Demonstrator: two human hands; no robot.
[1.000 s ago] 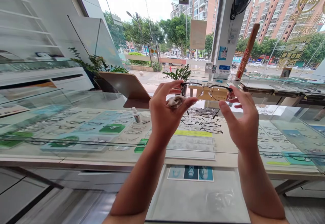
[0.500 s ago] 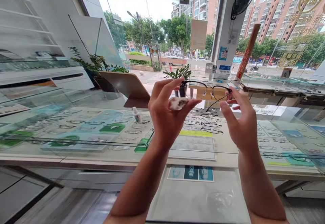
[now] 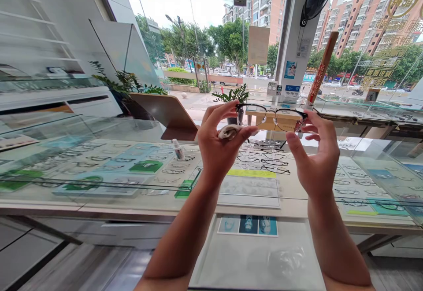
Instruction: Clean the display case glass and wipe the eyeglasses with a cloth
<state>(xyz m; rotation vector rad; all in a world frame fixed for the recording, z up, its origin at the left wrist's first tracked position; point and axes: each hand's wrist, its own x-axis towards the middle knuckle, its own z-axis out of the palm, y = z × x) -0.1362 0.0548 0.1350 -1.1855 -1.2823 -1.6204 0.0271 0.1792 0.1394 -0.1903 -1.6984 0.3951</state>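
Left fingers [image 3: 220, 111] and right fingers [image 3: 315, 120] are gripping clear-lensed, black-topped glasses [image 3: 271, 112] up around 12 o'clock, left ones also clutching a crumpled off-white cloth [image 3: 228, 131], so any next move's probably calling for gentle handling.

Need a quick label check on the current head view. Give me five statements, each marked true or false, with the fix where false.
1. The left hand holds a crumpled cloth. True.
2. The right hand grips the spray bottle. False: the bottle stands on the glass counter; the right hand is at one end of the glasses.
3. The glasses lie on the counter. False: both hands hold them up above it.
4. The black fan is mounted on the pillar. True.
5. The three-picture strip is farther from the person than the yellow strip. False: it is nearer.
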